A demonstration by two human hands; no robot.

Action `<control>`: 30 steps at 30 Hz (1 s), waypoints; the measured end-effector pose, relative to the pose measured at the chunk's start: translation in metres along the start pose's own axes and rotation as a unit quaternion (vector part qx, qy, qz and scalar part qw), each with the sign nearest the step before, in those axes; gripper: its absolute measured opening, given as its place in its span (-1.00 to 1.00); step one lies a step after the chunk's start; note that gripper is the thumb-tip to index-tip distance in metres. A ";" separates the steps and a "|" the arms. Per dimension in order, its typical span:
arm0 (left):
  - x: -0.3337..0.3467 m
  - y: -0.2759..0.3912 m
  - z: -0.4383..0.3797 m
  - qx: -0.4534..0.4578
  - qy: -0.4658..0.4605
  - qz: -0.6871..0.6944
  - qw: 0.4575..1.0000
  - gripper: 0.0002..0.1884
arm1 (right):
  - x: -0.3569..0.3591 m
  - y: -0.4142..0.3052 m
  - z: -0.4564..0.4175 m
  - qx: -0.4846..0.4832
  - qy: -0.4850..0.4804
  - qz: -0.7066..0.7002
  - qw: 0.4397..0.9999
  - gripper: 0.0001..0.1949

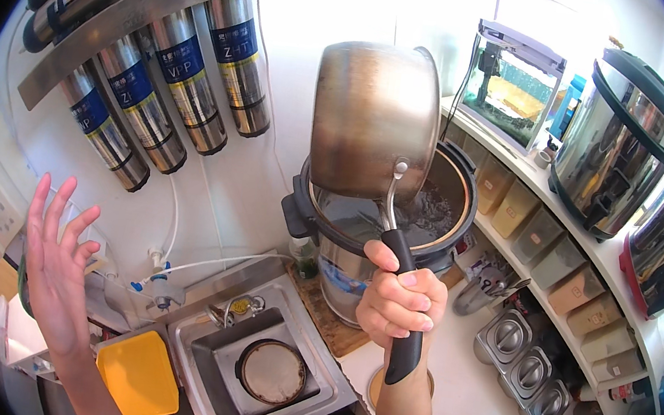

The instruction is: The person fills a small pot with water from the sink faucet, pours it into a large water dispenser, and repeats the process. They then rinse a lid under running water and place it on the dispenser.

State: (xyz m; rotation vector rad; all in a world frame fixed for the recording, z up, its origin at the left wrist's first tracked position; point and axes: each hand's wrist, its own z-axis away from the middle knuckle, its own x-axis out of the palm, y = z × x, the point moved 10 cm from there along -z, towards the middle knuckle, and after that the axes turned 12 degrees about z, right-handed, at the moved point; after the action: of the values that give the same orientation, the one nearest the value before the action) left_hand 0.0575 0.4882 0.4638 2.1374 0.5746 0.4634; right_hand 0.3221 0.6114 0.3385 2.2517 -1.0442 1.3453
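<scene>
In my right hand is the black handle of a metal saucepan, raised and tipped over a large insulated steel pot. Dark, rippling liquid shows inside that pot below the pan's rim. The saucepan's mouth faces away, so its contents are hidden. My left hand is lifted at the left with fingers spread, holding nothing. Below and between my hands lies a steel sink with a tap. A round, stained lid-like disc rests in its basin.
Several steel filter cylinders hang on the left wall. A yellow plastic board or lid lies left of the sink. On the right, a shelf bears food bins, a fish tank and steel urns. Lidded steel containers stand below.
</scene>
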 end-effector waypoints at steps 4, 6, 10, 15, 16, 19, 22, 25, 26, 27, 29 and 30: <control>-0.009 0.000 0.003 0.002 0.001 -0.002 1.000 -0.37 | 0.002 0.000 0.000 -0.037 -0.047 -0.077 0.995 -0.90; -0.013 0.000 0.005 0.003 0.002 -0.006 1.000 -0.37 | 0.006 -0.002 0.000 -0.056 -0.078 -0.106 0.990 -0.90; -0.021 0.003 0.010 0.004 0.003 0.002 1.000 -0.37 | 0.010 -0.010 0.004 -0.081 -0.154 -0.168 0.970 -0.89; -0.030 0.008 0.015 0.013 0.013 -0.006 1.000 -0.37 | 0.005 -0.013 0.009 -0.104 -0.206 -0.242 0.943 -0.89; -0.031 0.009 0.016 0.012 0.012 -0.004 1.000 -0.37 | 0.004 -0.011 0.010 -0.099 -0.208 -0.227 0.946 -0.89; -0.035 0.010 0.017 0.008 0.010 0.002 1.000 -0.36 | 0.000 -0.007 0.013 -0.083 -0.203 -0.175 0.960 -0.89; -0.040 0.010 0.019 0.006 0.013 0.013 1.000 -0.36 | 0.000 -0.001 0.015 -0.058 -0.181 -0.114 0.975 -0.89; -0.046 0.004 0.021 -0.005 0.014 0.036 0.999 -0.36 | 0.001 0.007 0.013 -0.035 -0.161 -0.067 0.984 -0.90; -0.049 -0.004 0.023 -0.018 0.011 0.051 0.998 -0.35 | 0.001 0.009 0.012 -0.035 -0.149 -0.053 0.987 -0.90; -0.055 -0.012 0.027 -0.030 0.013 0.063 0.997 -0.34 | -0.001 0.013 0.009 -0.032 -0.137 -0.043 0.989 -0.90; -0.054 -0.037 0.041 -0.050 0.009 0.061 0.997 -0.29 | -0.001 0.016 0.010 -0.030 -0.122 -0.040 0.991 -0.90; -0.060 -0.049 0.050 -0.057 0.013 0.056 0.997 -0.27 | 0.000 0.021 0.009 -0.020 -0.123 -0.042 0.991 -0.90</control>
State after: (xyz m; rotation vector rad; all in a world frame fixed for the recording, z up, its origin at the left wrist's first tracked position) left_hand 0.0225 0.4491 0.3880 2.0632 0.4343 0.5732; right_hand 0.3126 0.5915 0.3323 2.4467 -1.0299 1.0215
